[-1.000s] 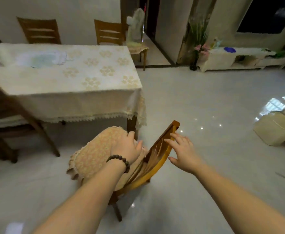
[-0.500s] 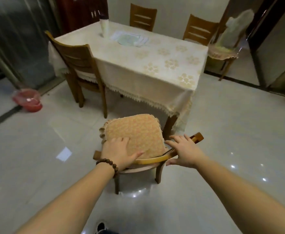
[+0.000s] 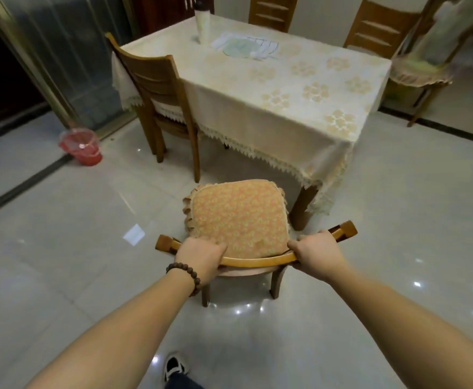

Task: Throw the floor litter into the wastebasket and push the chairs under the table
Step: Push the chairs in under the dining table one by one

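Gripping the chair (image 3: 239, 220) back with both hands (image 3: 201, 255) (image 3: 315, 252), I risk ramming the table (image 3: 257, 113) leg (image 3: 304, 204) if I push crooked.

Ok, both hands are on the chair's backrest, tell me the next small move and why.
Probably push the chair straight forward toward the table. Left hand and right hand grip its top rail, and its seat stands clear of the tablecloth edge, beside the table leg.

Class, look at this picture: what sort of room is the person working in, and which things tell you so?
Most likely a home dining room: a table under a lace-edged tablecloth, wooden chairs around it, and a glossy tiled floor.
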